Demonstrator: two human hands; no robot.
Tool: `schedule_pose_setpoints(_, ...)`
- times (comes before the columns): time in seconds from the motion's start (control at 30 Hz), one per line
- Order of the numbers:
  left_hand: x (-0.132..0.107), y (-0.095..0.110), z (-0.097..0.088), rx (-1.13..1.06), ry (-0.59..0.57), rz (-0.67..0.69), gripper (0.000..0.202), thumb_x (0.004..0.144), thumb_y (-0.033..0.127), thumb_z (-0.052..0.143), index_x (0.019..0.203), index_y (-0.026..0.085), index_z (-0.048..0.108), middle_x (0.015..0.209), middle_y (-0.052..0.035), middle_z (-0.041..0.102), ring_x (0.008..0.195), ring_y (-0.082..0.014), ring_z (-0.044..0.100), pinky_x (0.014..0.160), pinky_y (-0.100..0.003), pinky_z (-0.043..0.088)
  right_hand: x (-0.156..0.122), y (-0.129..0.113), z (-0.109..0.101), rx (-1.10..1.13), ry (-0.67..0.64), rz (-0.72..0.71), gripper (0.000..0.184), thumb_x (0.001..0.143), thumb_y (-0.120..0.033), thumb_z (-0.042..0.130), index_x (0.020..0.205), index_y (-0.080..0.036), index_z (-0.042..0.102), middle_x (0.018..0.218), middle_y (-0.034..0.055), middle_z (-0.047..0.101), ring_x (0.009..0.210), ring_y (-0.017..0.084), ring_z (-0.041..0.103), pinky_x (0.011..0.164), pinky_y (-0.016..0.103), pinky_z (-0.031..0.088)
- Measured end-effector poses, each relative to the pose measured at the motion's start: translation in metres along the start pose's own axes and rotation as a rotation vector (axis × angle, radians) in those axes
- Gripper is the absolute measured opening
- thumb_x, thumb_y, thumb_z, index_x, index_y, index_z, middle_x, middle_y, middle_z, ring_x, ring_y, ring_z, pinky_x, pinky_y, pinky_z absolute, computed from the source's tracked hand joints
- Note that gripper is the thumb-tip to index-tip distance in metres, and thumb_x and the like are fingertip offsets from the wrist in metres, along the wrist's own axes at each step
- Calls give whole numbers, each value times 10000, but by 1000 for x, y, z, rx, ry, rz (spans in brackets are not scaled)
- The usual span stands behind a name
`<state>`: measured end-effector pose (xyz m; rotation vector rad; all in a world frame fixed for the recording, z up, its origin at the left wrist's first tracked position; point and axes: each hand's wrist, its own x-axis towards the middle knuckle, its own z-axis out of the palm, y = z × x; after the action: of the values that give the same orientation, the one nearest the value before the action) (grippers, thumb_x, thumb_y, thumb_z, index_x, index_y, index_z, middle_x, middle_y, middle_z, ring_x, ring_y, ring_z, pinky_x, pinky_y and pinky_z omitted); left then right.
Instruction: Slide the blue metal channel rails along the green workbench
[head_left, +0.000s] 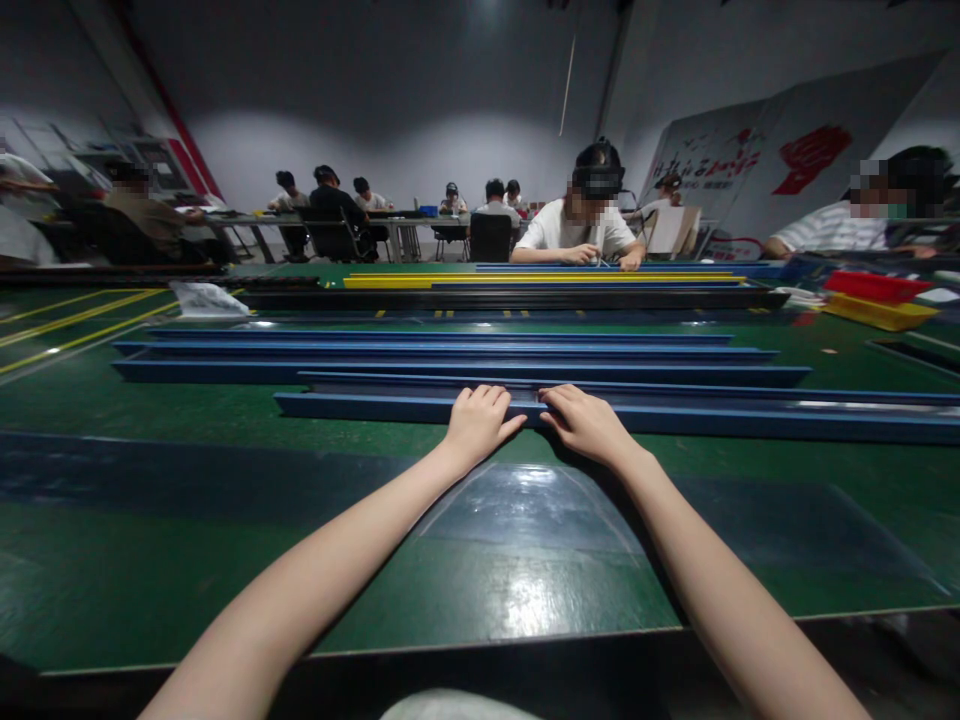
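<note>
Head view. Hands meet at mid-length of the nearest blue rail (360, 407), which lies flat across the green tabletop (150, 560), just in front of further blue rails (450, 350) set parallel to it. The left hand (480, 425) has its fingers curled together over the rail's top, tips hidden, so a grip on the far side cannot be told. The right hand (586, 425) lays its fingers straight and close together along the top, not clamped. As a judgement, handling is at its start: the rail is touched but not raised, turned or drawn out of line. The rail looks long, narrow, straight and dark blue, and its right end runs out of frame. A person in a white shirt (585, 230) works opposite.
</note>
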<state>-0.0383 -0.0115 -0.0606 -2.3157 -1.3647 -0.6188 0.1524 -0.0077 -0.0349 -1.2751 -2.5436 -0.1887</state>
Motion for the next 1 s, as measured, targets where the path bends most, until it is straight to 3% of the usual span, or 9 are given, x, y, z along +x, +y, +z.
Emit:
schedule_pose_setpoints(0.27,1,0,0,-2,1,0,356,845,457,429,957,147,563,1009,-91,620,927,-217,537,725,-340,357,1,-2,-2,-67,-73,44,260,878,-310,357,983,-174,552,972,98,618,869,189,552,692,263,367)
schedule_pose_setpoints(1.0,0,-1,0,9,1,-1,372,850,463,416,970,143,562,1020,-89,618,930,-220,534,727,-344,356,1,-2,-1,-116,-41,29,232,876,-318,349,873,-193,544,848,61,623,799,175,561,623,245,330)
